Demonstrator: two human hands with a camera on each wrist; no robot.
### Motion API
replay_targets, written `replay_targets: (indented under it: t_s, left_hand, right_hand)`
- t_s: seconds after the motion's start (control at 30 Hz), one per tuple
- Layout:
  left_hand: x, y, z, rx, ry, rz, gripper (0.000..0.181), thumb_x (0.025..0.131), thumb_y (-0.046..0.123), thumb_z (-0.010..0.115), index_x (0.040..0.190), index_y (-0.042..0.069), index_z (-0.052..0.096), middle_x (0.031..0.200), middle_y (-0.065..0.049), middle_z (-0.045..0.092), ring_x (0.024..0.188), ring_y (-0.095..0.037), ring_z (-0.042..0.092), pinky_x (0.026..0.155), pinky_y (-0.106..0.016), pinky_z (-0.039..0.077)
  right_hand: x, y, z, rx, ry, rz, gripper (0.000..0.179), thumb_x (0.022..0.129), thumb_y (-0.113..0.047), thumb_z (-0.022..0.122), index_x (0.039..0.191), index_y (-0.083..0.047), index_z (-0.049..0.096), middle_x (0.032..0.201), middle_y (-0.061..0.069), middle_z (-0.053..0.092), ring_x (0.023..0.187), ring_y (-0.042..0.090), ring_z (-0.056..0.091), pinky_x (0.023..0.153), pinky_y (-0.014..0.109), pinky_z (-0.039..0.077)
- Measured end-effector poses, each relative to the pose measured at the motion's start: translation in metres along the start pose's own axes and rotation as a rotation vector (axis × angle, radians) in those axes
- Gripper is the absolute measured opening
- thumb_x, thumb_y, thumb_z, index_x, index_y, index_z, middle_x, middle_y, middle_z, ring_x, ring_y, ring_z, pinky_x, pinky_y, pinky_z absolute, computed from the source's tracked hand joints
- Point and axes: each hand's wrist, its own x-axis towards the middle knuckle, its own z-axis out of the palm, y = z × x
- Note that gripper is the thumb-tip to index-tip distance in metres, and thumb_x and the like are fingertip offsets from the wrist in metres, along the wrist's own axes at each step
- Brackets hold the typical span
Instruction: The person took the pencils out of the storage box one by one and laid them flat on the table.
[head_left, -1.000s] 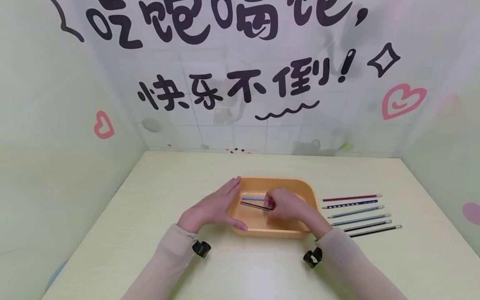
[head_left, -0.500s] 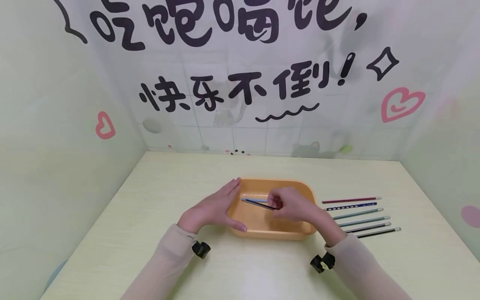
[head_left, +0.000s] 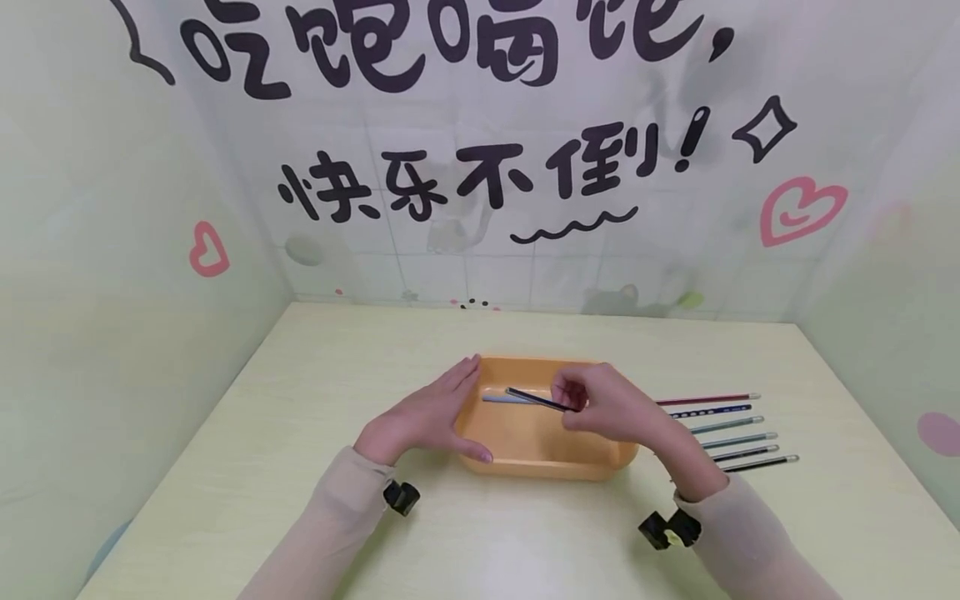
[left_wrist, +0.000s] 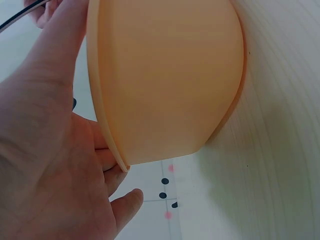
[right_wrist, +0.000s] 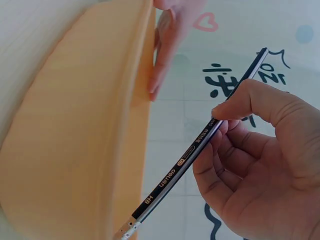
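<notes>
My right hand [head_left: 611, 404] pinches a black-and-silver striped pencil [right_wrist: 177, 167] between thumb and fingers, over the orange tray [head_left: 536, 471]. In the right wrist view the pencil slants, its white eraser end overlapping the tray wall and the other end pointing up and away. Lettering with HB shows on its side. A light blue pencil [head_left: 493, 398] lies in the tray, partly overlapped by the held one. My left hand [head_left: 420, 423] rests on the tray's left end, fingers straight along the back corner and thumb at the front rim; the left wrist view shows fingertips right at the rim.
Several pencils lie side by side right of the tray, among them a red pencil [head_left: 712, 398] and a dark blue spotted pencil [head_left: 716, 411]; the right arm hides their left ends. Behind the pale table [head_left: 337, 333] rises a printed back wall [head_left: 427, 275].
My right hand has moved right and slightly up with the striped pencil, whose left end has risen and shifted right. The left hand has stayed at the tray's left end.
</notes>
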Motion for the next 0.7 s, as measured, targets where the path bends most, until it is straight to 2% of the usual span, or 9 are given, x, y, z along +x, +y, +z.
replay_targets:
  t_s: [0.37, 0.7]
  left_hand:
    - [0.001, 0.000, 0.001, 0.001, -0.015, -0.007, 0.130, 0.072, 0.069, 0.076, 0.159, 0.002, 0.007, 0.170, -0.009, -0.002, 0.158, -0.027, 0.001, 0.128, -0.042, 0.017]
    - [0.003, -0.001, 0.000, 0.021, -0.007, 0.001, 0.131, 0.072, 0.071, 0.074, 0.159, 0.001, 0.005, 0.170, -0.010, -0.005, 0.158, -0.027, -0.001, 0.129, -0.041, 0.014]
  right_hand:
    - [-0.023, -0.004, -0.018, -0.022, 0.041, 0.061, 0.017, 0.079, 0.004, 0.064, 0.085, -0.011, 0.060, 0.076, -0.002, 0.057, 0.071, 0.014, 0.054, 0.061, 0.024, 0.048]
    - [-0.053, 0.004, -0.041, -0.086, 0.090, 0.050, 0.021, 0.078, 0.007, 0.066, 0.085, -0.012, 0.060, 0.077, -0.005, 0.058, 0.073, 0.008, 0.056, 0.064, 0.023, 0.049]
